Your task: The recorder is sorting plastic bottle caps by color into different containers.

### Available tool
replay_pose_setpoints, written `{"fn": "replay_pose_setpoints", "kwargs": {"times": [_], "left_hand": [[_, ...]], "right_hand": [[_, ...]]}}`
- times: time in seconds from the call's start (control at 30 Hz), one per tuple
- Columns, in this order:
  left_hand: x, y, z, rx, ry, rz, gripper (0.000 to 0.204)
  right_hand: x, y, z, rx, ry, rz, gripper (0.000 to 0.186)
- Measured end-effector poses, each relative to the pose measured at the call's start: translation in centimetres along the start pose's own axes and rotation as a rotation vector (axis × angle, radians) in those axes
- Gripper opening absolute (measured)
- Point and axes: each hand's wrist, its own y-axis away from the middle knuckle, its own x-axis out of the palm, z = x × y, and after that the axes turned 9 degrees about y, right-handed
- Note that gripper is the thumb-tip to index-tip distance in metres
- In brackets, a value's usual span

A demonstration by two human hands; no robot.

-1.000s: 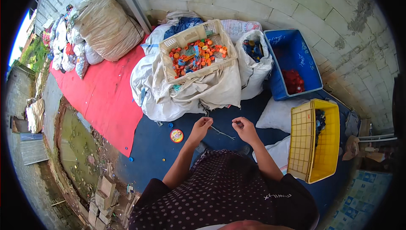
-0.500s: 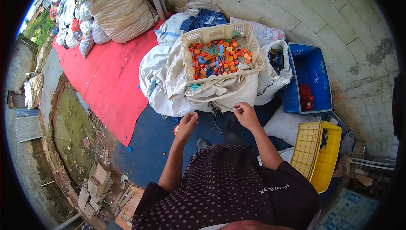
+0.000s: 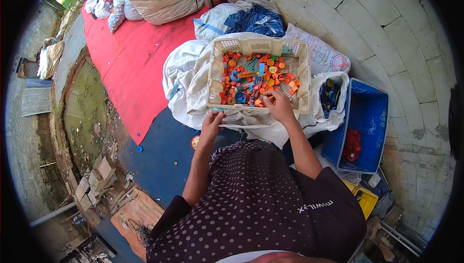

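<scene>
A cream plastic crate (image 3: 258, 45) holds scattered bottle caps (image 3: 246, 80), mostly orange and red, with some yellow, green and blue. My right hand (image 3: 281, 107) reaches over its near rim. Its thumb and fingers close around an orange bottle cap, though the fingertips are partly hidden. By the crate's near left corner, my left hand (image 3: 210, 126) has its fingers curled together against the white sack cloth (image 3: 246, 118). Whether anything is between those fingers cannot be made out.
White sacks (image 3: 181, 77) lie under and beside the crate. At the right stand an open sack of dark caps (image 3: 338, 81), a blue crate (image 3: 372, 123) with red caps and a yellow crate (image 3: 369, 200). A block wall (image 3: 377, 36) rises behind; a red mat (image 3: 130, 69) spreads left.
Both hands have moved forward to the crate. My right hand has gone over the near rim to the caps; my left has come to the near left corner. The view has shifted.
</scene>
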Motion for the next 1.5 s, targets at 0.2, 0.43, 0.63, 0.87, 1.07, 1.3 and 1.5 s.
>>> {"fn": "replay_pose_setpoints", "kwargs": {"times": [0.2, 0.43, 0.63, 0.87, 1.07, 1.3, 1.5], "left_hand": [[3.3, -5.2, -3.9, 0.068, -0.138, 0.11, 0.036], [5.4, -16.2, -6.3, -0.095, -0.173, 0.266, 0.029], [8.1, -26.8, -3.1, -0.042, -0.184, 0.323, 0.018], [14.3, -36.2, -0.2, 0.172, -0.844, 0.136, 0.04], [16.3, -38.5, 0.7, 0.339, -1.34, 0.283, 0.052], [15.1, -38.2, 1.0, 0.597, -1.448, 0.375, 0.028], [13.7, -37.1, 0.3, 0.534, -1.496, 0.452, 0.034]], "right_hand": [[-2.1, -2.4, -3.8, 0.083, 0.014, -0.022, 0.018], [-2.1, -0.9, -4.5, 0.271, 0.021, -0.202, 0.015], [0.1, 0.2, -2.4, 0.561, -0.265, -0.294, 0.017], [1.6, -1.0, 1.2, 0.722, -0.59, -0.464, 0.017], [3.4, 1.0, 2.7, 0.787, -0.433, -0.426, 0.016], [3.0, 0.3, 4.0, 0.853, -0.301, -0.368, 0.017], [3.0, -1.3, 3.6, 0.702, -0.195, -0.337, 0.02]]}}
